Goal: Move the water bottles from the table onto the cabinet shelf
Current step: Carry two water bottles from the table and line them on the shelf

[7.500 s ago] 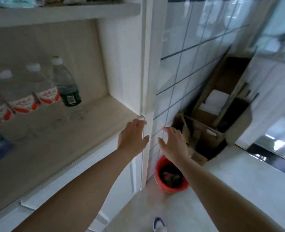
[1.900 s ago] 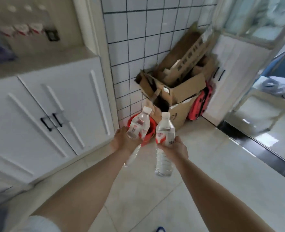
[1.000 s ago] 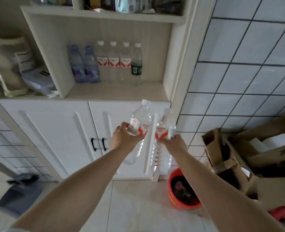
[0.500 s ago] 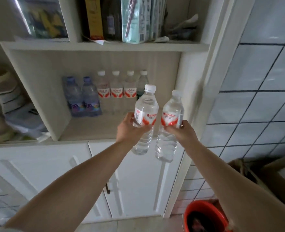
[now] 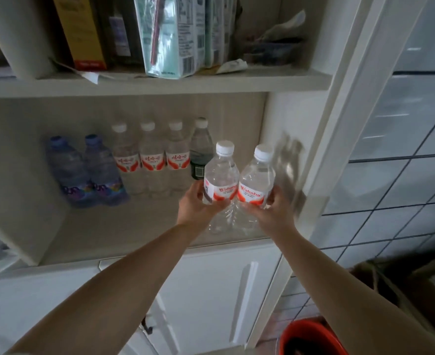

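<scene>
My left hand [image 5: 194, 204] grips a clear water bottle [image 5: 221, 172] with a red and white label and white cap. My right hand [image 5: 272, 211] grips a second bottle of the same kind [image 5: 257, 178]. Both bottles stand upright, side by side, just over the right front part of the cabinet shelf [image 5: 134, 226]. Against the shelf's back wall stands a row: two blue bottles [image 5: 83, 172], three clear bottles with red labels [image 5: 151, 162] and one dark green bottle [image 5: 198, 149].
The upper shelf [image 5: 160, 84] holds boxes and packets. White cabinet doors [image 5: 211, 290] are below the shelf. The cabinet's right side panel [image 5: 295, 119] is close beside the right bottle. A red bucket [image 5: 308, 339] and cardboard boxes [image 5: 403, 278] stand on the floor at right.
I turned from the floor toward the cabinet and came closer. Both hands rose and carried the two bottles forward over the shelf's right front area.
</scene>
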